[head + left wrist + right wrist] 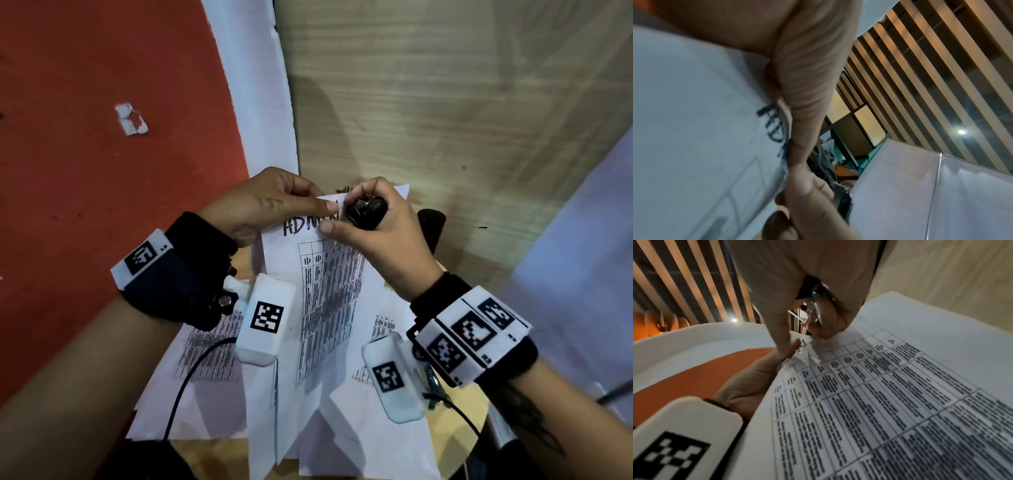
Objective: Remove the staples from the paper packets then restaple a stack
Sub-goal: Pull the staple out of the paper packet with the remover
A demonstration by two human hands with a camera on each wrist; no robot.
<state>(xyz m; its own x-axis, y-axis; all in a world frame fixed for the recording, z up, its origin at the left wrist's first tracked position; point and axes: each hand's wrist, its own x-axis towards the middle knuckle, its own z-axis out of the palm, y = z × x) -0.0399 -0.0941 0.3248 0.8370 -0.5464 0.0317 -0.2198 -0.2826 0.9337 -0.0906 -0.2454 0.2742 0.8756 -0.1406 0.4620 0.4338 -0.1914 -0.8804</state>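
A printed paper packet (325,291) with a table and black handwriting at its top lies tilted over the wooden table (445,102). My left hand (318,200) pinches the packet's top edge between thumb and fingers. Beside it, my right hand (349,214) grips a black staple remover (371,209) held at that same top edge, with the thumb pressing on the paper. The right wrist view shows the staple remover (813,295) in the curled fingers above the packet (879,402). In the left wrist view the packet (694,129) fills the left side. No staple is visible.
More printed sheets (212,346) lie spread under the packet. A dark object (430,222) sits behind my right hand, partly hidden. Small dark bits (344,189) lie just beyond the packet's top. A red surface (102,171) lies left, and white sheets (582,240) right.
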